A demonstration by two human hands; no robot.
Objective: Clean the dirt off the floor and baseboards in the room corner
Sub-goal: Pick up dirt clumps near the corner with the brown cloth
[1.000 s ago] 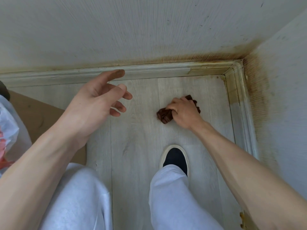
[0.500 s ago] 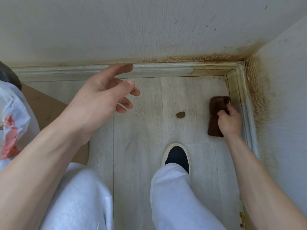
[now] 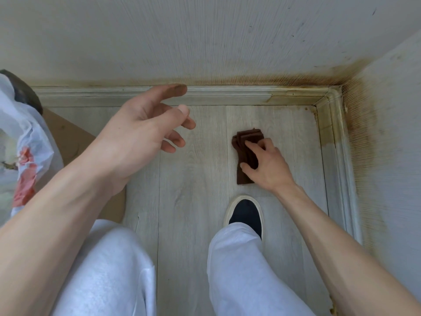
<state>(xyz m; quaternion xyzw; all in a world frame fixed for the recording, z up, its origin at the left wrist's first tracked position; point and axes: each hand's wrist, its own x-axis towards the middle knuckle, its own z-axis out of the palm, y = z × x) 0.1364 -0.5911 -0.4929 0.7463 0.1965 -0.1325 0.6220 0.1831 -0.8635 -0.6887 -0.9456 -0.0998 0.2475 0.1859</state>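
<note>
Nearest the camera, at 6 o'clock, two legs in light grey trousers point(image 3: 246, 270) fill the lower frame, and a dark shoe point(image 3: 245, 213) with a pale rim stands on the pale wood-look floor point(image 3: 193, 201). At 9 o'clock a crumpled white plastic bag point(image 3: 20, 142) with red print lies over a brown cardboard sheet point(image 3: 68, 135). Just beyond the shoe, toward 1 o'clock, the right hand point(image 3: 265, 166) presses a folded brown cloth point(image 3: 245, 144) flat on the floor, fingers bent over its top and thumb at its near edge. The cloth lies well apart from the right-hand baseboard. At 11 o'clock the left hand point(image 3: 141, 131) hovers above the floor, fingers loosely spread and slightly curled, holding nothing; its thumb tip looks smudged brown. Farther off, the back baseboard point(image 3: 227, 94) runs from 10 to 2 o'clock and meets the right-hand baseboard point(image 3: 341, 167) at the corner point(image 3: 331, 96), both stained yellow-brown there. Brown dirt also streaks the walls point(image 3: 205, 42) above the corner
</note>
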